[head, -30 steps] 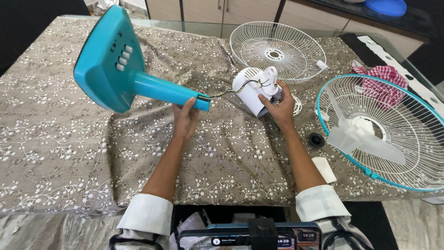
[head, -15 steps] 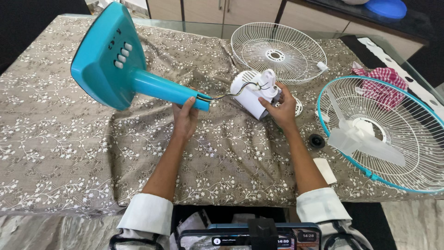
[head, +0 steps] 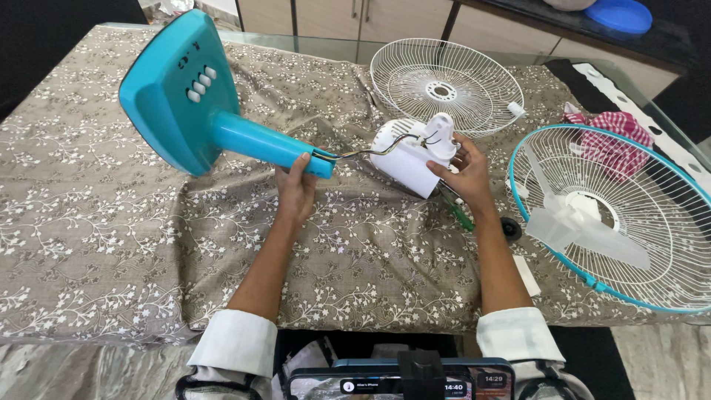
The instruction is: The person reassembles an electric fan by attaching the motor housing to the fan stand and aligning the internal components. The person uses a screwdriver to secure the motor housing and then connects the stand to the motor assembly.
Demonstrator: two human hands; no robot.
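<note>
left hand (head: 296, 191) grips the teal fan stand (head: 215, 111) by its neck, held above the desk (head: 89, 207); right hand (head: 463, 174) clasps the white motor housing (head: 407, 155). thin wires (head: 363, 153) joining them look fragile; hard plastic seems light, best held by neck and casing.

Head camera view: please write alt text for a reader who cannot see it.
A person's left hand holds up a teal fan stand by its neck, while the right hand grips the white motor housing, joined to the stand by wires. Two fan grilles and a blade lie on a patterned tablecloth.
</note>
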